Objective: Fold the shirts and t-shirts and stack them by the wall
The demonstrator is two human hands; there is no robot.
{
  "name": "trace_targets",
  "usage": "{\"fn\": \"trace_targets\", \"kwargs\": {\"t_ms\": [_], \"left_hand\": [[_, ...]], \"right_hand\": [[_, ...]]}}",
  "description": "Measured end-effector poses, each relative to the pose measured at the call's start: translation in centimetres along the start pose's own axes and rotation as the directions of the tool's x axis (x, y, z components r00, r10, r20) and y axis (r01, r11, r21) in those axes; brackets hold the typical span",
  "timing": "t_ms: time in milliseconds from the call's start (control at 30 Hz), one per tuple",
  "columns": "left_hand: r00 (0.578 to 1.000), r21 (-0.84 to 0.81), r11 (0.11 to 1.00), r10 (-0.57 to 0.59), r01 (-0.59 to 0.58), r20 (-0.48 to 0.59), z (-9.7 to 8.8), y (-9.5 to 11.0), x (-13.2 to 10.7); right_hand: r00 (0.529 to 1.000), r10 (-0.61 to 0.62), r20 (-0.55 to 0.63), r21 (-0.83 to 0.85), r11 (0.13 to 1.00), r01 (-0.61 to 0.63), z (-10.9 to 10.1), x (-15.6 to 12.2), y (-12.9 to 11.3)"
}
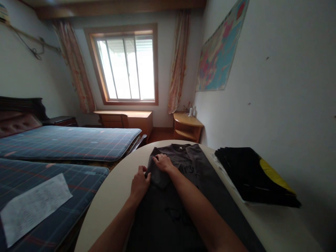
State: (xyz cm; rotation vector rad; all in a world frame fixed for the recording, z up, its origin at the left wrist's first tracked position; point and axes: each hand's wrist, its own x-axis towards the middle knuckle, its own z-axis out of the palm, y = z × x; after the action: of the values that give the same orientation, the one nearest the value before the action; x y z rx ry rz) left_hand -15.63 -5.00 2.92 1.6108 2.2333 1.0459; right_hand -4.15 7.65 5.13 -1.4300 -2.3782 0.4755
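Note:
A dark grey T-shirt (157, 206) with black lettering lies spread on a round cream table (105, 206), its collar at the far side. Both long sides are turned inward, and a sleeve lies folded over on the left. At that left edge, my left hand (141, 181) has its fingers curled and its thumb against the fabric, closed on the shirt's edge. My right hand (163, 163) rests palm down on the folded left sleeve near the shoulder, fingers stretched toward the edge. My right forearm crosses over the shirt and covers part of its lettering.
Folded black clothes with a yellow patch (254, 178) are stacked on the table's right, by the wall. Left of the table, beds with plaid mattresses (78, 140) stand close, one bearing a paper sheet (36, 206). A corner shelf (187, 120) and a desk (139, 119) stand beyond.

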Motion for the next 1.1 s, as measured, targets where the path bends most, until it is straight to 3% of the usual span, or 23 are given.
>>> {"fn": "trace_targets", "kwargs": {"t_ms": [167, 333, 400, 533, 600, 733, 900, 1000, 1100], "left_hand": [[0.999, -0.283, 0.958, -0.037, 0.035, 0.000, -0.1, 0.1, -0.1], [0.999, -0.407, 0.913, 0.002, 0.013, 0.037, -0.1, 0.2, -0.9], [0.999, -0.365, 0.931, -0.002, 0.019, 0.047, -0.3, 0.3, -1.3], [0.997, -0.088, 0.996, 0.004, 0.002, 0.072, -1.2, 0.8, -2.1], [0.995, -0.027, 0.999, 0.022, -0.020, 0.097, -1.6, 1.2, -2.5], [0.980, -0.264, 0.957, 0.158, -0.122, 0.121, -1.8, 2.6, -3.3], [0.926, -0.640, 0.763, 0.300, -0.087, 0.231, -1.3, 5.1, -5.2], [0.870, -0.686, 0.722, 0.393, -0.093, 0.296, -0.7, 6.3, -6.6], [0.822, -0.590, 0.767, 0.492, -0.253, 0.286, 0.3, 6.8, -8.0]], "right_hand": [[0.986, 0.167, 0.006, 0.084, 0.982, -0.167, -0.8, 0.2, -2.4], [0.972, 0.228, 0.062, 0.108, 0.966, -0.234, -0.4, 0.5, -3.7], [0.972, 0.225, 0.069, 0.117, 0.966, -0.231, -0.2, 0.4, -3.8], [0.988, 0.150, 0.047, 0.162, 0.974, -0.156, -0.1, -0.2, -3.5], [0.994, 0.107, 0.029, 0.187, 0.976, -0.110, -0.4, -0.4, -3.1], [0.998, 0.064, -0.025, 0.213, 0.975, -0.057, -2.2, -0.9, -1.9], [0.994, 0.041, -0.104, 0.216, 0.976, -0.017, -6.0, -1.9, 1.5], [0.988, 0.073, -0.137, 0.189, 0.981, -0.047, -7.8, -3.0, 4.5], [0.981, 0.109, -0.158, 0.137, 0.987, -0.088, -8.7, -4.7, 7.4]]}}
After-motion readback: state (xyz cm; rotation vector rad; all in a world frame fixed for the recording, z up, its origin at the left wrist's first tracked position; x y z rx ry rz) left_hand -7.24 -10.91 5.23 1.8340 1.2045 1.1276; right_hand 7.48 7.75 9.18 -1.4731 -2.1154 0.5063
